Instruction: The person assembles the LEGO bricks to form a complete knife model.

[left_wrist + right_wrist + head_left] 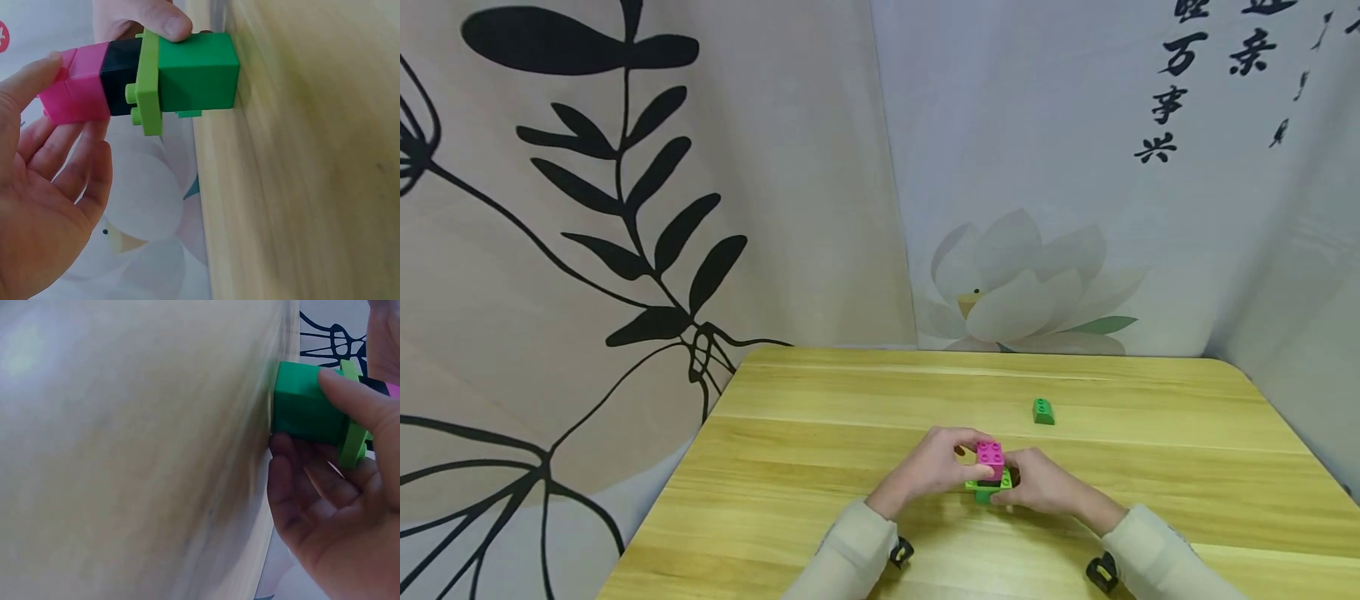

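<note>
A pink piece [84,90] is sitting on a black block [121,81], which is resting on a lime plate [150,84] topping a green block [199,78].

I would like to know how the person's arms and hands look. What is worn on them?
The left sleeve and right sleeve are long, plain and cream-coloured, ending near the wrists. Beside each cuff is a small black device, probably the wrist camera. The left hand and right hand are bare, with no gloves or rings visible. No cables show either.
</note>
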Demonstrator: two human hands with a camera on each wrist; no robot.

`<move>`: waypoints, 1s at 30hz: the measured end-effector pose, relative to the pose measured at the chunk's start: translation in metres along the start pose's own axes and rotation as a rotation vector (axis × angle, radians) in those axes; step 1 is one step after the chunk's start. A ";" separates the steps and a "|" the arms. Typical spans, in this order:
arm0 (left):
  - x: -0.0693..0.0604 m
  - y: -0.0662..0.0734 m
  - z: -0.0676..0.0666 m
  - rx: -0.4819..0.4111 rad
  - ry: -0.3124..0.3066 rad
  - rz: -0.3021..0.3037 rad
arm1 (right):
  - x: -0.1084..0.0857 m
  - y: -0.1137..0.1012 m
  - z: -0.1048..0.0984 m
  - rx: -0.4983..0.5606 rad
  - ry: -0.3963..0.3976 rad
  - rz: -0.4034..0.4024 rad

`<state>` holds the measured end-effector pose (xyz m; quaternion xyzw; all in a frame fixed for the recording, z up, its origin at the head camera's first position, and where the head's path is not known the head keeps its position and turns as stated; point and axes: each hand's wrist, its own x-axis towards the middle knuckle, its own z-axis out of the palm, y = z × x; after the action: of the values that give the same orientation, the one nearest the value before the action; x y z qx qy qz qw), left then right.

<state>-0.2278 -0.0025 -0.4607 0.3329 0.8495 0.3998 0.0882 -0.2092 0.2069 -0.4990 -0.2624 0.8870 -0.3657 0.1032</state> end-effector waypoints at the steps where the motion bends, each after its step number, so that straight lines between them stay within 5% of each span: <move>1: 0.000 -0.001 0.000 -0.009 0.004 0.003 | 0.000 0.000 0.000 0.001 -0.005 -0.008; 14: -0.001 -0.006 0.000 -0.052 0.005 -0.013 | -0.012 0.011 -0.027 0.005 -0.017 -0.045; 30: -0.001 -0.006 0.004 -0.055 0.016 -0.023 | 0.000 0.054 -0.071 -0.150 0.278 0.066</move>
<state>-0.2284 -0.0032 -0.4675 0.3172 0.8428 0.4245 0.0949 -0.2568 0.2813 -0.4870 -0.1867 0.9257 -0.3277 -0.0285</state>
